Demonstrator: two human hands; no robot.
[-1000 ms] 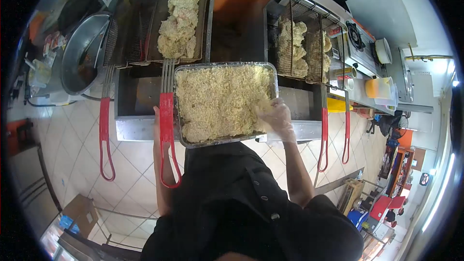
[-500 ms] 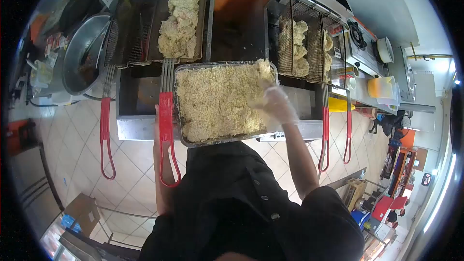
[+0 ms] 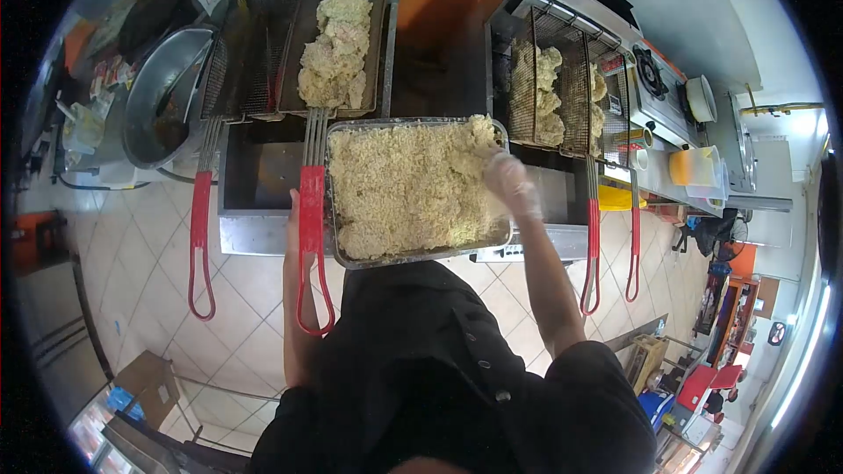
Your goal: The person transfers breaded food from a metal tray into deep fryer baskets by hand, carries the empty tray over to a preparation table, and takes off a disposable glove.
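A clear rectangular tray full of pale breading crumbs sits in front of me, across the front of the fryer. My right hand, in a clear plastic glove, is at the tray's right side over the crumbs. Its fingers are blurred and point to a breaded lump at the far right corner. My left hand is beside the tray's left edge. A red basket handle covers most of it, so its fingers and grip are hidden.
A fryer basket at the left holds breaded chicken pieces. Baskets on the right hold more pieces. Several red handles jut towards me. A metal bowl stands far left; a gas burner is at the right.
My right hand has drawn slightly away from the crumbs towards the tray's right edge, its thumb no longer spread over them. The view has shifted slightly; my left hand stays beside the tray.
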